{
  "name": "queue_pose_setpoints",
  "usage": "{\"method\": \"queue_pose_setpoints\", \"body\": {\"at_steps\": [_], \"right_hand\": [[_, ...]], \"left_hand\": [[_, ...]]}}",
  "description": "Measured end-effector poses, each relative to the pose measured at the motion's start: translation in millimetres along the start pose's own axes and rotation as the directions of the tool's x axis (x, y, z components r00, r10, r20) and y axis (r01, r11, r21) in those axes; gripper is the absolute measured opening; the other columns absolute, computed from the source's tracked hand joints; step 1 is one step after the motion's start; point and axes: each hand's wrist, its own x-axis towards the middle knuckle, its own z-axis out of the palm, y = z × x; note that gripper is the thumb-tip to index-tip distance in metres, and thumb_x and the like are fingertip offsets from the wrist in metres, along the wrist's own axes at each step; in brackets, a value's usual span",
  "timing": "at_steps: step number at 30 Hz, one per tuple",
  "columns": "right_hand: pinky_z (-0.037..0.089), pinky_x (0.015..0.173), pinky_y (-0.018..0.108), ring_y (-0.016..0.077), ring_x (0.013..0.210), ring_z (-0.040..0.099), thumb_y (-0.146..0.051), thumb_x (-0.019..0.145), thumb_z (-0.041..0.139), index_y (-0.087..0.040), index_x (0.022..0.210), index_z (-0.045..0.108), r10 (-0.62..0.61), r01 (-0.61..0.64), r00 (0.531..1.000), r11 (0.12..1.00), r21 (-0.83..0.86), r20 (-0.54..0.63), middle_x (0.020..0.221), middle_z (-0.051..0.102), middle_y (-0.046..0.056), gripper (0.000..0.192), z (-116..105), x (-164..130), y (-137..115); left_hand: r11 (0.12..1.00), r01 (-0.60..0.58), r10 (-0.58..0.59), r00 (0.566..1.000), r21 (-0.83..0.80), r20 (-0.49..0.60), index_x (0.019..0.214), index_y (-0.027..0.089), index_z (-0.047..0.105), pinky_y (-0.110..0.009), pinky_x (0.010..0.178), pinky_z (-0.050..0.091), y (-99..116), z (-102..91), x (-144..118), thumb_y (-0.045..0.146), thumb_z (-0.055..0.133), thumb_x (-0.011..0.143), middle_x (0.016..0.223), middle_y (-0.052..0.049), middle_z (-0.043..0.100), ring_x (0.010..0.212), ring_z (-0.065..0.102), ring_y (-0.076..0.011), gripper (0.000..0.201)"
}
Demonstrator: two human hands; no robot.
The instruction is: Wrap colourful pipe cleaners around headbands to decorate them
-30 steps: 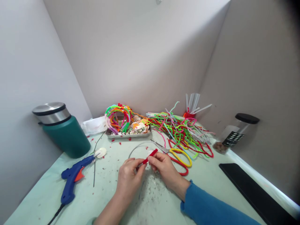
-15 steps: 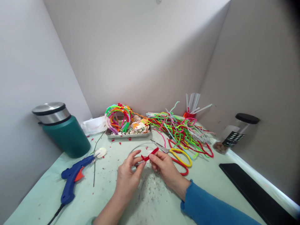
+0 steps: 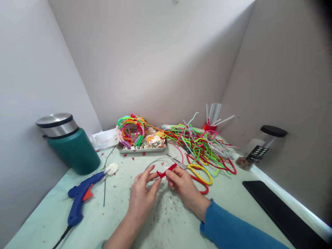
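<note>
Between my hands is a short red pipe cleaner (image 3: 163, 175) at a thin grey hoop (image 3: 153, 162) that curves behind my fingers. My left hand (image 3: 142, 190) pinches the left end of the red piece with thumb and fingertips. The thumb and fingers of my right hand (image 3: 183, 183) are closed on its right end. Just past my right hand lie yellow-handled scissors (image 3: 199, 173), blades pointing left, and red-handled scissors (image 3: 201, 186) partly beneath them. Part of the hoop is hidden by my hands.
A blue glue gun (image 3: 80, 197) rests at left, its nozzle by a pale disc (image 3: 112, 168). Behind it stands a green bottle (image 3: 74, 150). A metal tray (image 3: 145, 150) holds coloured hoops and small pieces. Tangled pipe cleaners (image 3: 199, 145), a jar (image 3: 259, 148) and a black strip (image 3: 280, 211) are at right.
The left end of the red pipe cleaner and my left fingertips have shifted very slightly. My right hand keeps its grip and place.
</note>
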Motion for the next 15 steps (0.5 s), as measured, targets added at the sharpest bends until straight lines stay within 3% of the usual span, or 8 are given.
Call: {"method": "queue_pose_setpoints", "body": {"at_steps": [6,15], "right_hand": [[0.029,0.046,0.021,0.007,0.048,0.041,-0.04,0.074,0.066,-0.015,0.066,0.056,0.01,-0.01,1.0,1.0,0.024,0.005,0.056,0.05,-0.003,0.027,-1.0,0.6,1.2],[0.027,0.046,0.021,0.0068,0.046,0.039,-0.04,0.076,0.064,-0.015,0.066,0.057,0.0,0.0,1.0,1.0,0.002,0.02,0.052,0.049,-0.004,0.028,-0.9,0.4,1.5]], "left_hand": [[0.998,-0.018,0.021,0.999,-0.058,0.049,0.09,0.018,0.068,-0.034,0.08,0.049,1.5,-1.9,3.6,0.034,0.056,0.08,0.09,-0.007,0.07,0.085,0.064,-0.0205,0.022],[0.963,0.079,-0.073,0.997,-0.257,0.034,0.085,0.019,0.07,-0.029,0.077,0.051,3.1,-0.8,4.3,0.03,0.06,0.077,0.087,-0.004,0.072,0.082,0.066,-0.0186,0.017]]}}
